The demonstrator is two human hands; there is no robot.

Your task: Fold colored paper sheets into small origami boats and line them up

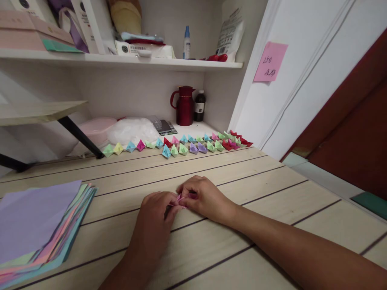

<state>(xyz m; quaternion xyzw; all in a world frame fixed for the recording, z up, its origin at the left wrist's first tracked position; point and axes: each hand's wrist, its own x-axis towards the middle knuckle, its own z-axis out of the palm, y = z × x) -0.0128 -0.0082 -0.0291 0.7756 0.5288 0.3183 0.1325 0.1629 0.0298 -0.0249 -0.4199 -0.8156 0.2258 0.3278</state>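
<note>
Between my two hands is a small piece of folded pink paper (180, 199), mostly covered by the fingers. My left hand (156, 207) pinches its left side between thumb and forefinger. From the right, my right hand (202, 197) grips the other side, thumb and fingers pressed together. Both hands are low over the wooden-plank table (242, 237). Beyond them, at the table's far side, stand rows of small folded paper boats (193, 148) in blue, green, purple, pink, red and yellow.
On the left lies a stack of coloured paper sheets (39, 221), purple on top. Behind the boats are a clear plastic bag (133, 131), a dark red jug (185, 106) and a dark bottle (199, 106). A black metal leg (80, 137) supports a small raised shelf at left.
</note>
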